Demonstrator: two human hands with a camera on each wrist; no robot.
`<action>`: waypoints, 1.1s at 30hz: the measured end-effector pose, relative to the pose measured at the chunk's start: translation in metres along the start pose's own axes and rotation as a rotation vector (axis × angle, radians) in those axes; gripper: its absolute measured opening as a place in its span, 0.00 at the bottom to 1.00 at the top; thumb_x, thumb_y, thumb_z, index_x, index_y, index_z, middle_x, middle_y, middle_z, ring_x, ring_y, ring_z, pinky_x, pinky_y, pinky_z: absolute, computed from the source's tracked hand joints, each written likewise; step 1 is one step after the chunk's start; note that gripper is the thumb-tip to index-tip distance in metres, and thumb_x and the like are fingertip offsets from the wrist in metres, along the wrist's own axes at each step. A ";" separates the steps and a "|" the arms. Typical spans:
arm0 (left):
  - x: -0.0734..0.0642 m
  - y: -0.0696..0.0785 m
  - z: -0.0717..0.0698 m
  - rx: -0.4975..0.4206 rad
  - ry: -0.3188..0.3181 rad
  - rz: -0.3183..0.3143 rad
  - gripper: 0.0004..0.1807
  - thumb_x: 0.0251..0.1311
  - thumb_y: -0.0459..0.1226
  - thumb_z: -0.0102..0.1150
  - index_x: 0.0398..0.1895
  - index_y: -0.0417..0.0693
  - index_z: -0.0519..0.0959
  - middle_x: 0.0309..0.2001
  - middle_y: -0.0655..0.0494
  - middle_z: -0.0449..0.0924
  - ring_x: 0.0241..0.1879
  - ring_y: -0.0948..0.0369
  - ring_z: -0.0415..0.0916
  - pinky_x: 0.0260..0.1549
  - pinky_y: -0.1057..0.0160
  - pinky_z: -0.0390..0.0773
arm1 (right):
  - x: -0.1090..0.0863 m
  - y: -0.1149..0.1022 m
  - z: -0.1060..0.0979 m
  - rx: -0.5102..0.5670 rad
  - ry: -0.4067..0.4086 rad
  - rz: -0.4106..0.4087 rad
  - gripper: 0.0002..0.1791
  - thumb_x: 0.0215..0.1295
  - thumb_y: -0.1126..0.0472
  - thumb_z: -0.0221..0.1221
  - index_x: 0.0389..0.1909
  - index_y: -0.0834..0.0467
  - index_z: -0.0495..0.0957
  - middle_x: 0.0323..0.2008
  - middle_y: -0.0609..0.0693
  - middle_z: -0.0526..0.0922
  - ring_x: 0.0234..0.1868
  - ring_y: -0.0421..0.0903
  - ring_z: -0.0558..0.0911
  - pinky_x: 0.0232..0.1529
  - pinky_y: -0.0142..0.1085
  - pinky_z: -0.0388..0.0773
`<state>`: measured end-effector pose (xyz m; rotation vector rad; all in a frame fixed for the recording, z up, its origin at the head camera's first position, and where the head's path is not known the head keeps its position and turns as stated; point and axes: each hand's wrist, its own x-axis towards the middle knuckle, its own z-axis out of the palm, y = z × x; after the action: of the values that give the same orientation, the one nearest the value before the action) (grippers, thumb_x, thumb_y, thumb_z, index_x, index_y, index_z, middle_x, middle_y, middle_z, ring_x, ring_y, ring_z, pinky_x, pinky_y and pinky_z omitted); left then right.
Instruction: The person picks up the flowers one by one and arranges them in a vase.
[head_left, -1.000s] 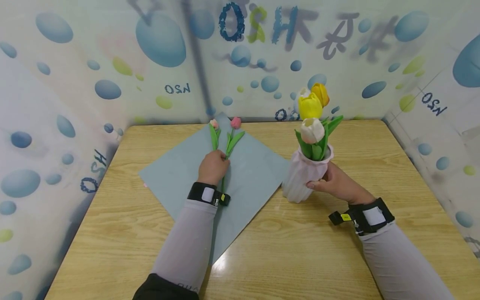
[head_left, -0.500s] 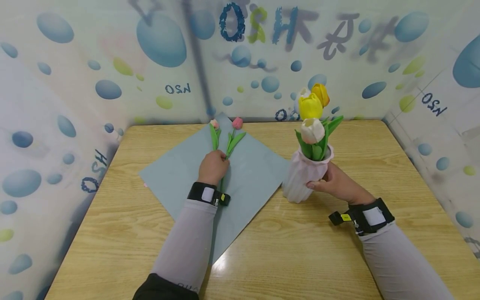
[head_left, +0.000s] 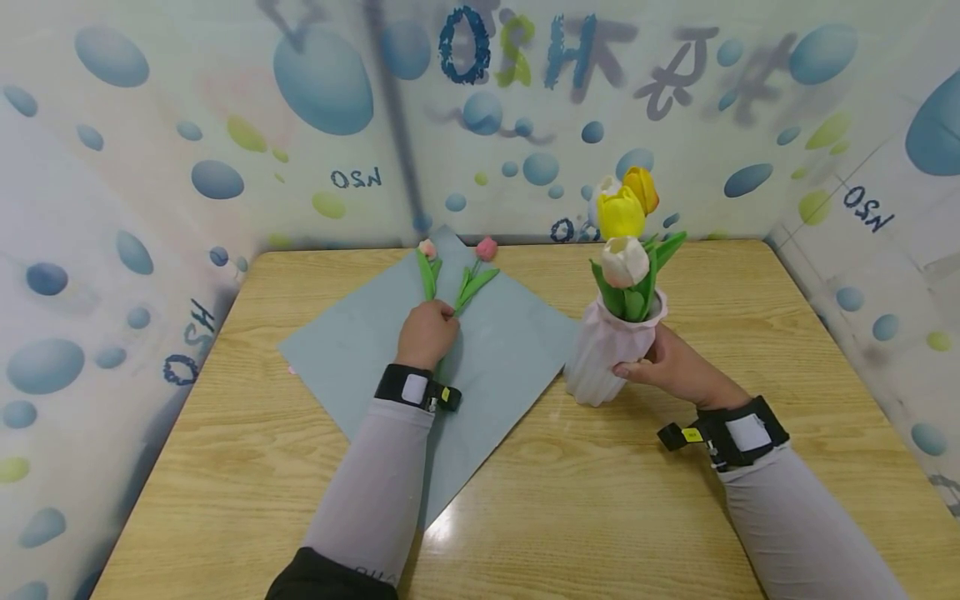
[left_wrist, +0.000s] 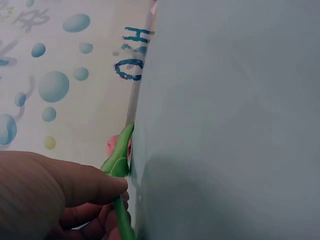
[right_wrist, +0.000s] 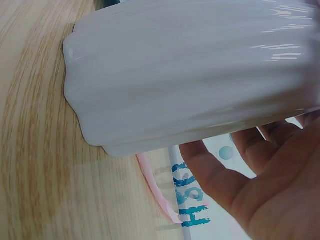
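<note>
My left hand (head_left: 427,335) pinches the green stem of a pink tulip (head_left: 486,248) between thumb and fingers, over a grey-blue sheet of wrapping paper (head_left: 510,358). In the left wrist view the stem (left_wrist: 123,220) runs past the thumb tip, close by the sheet. A paler pink tulip (head_left: 427,248) lies just left of it, its lower stem hidden by the hand. At the right, my right hand (head_left: 678,367) grips a white and pink fluted vase (head_left: 600,358), thumb on the near side. White and yellow tulips (head_left: 621,212) stand in the vase.
All of this is on a wooden table (head_left: 585,500), with a bubble-patterned backdrop (head_left: 300,175) along its back and sides. The vase stands by the paper's right corner. A thin pink strip (right_wrist: 156,187) lies beyond the vase in the right wrist view.
The pink tulip in my left hand has tilted to the right, its bloom moving away from the paler one. Its lower stem has swung left behind the hand. The right hand and vase stay put.
</note>
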<state>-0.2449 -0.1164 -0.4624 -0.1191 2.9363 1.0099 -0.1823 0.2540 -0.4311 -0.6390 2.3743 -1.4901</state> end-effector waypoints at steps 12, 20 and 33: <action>-0.001 0.004 -0.005 -0.069 0.035 0.010 0.16 0.73 0.37 0.52 0.55 0.40 0.84 0.48 0.44 0.87 0.45 0.49 0.83 0.45 0.50 0.83 | 0.000 0.001 0.000 0.009 0.005 -0.003 0.39 0.67 0.66 0.64 0.74 0.57 0.56 0.67 0.55 0.70 0.61 0.36 0.74 0.60 0.22 0.72; -0.004 0.011 -0.014 -0.131 0.070 0.006 0.15 0.75 0.38 0.53 0.55 0.40 0.83 0.51 0.44 0.85 0.46 0.48 0.81 0.46 0.50 0.82 | 0.000 0.002 0.000 0.016 0.000 0.000 0.39 0.68 0.66 0.64 0.75 0.56 0.55 0.68 0.55 0.69 0.62 0.36 0.74 0.61 0.22 0.72; -0.007 0.015 -0.022 -0.279 0.142 0.053 0.15 0.77 0.39 0.53 0.56 0.40 0.82 0.51 0.44 0.84 0.46 0.49 0.79 0.44 0.51 0.79 | 0.000 0.000 0.001 0.025 -0.001 0.015 0.40 0.68 0.66 0.65 0.75 0.56 0.55 0.68 0.54 0.69 0.62 0.37 0.74 0.61 0.22 0.72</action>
<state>-0.2394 -0.1178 -0.4353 -0.1248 2.9151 1.4743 -0.1821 0.2535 -0.4312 -0.6151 2.3502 -1.5110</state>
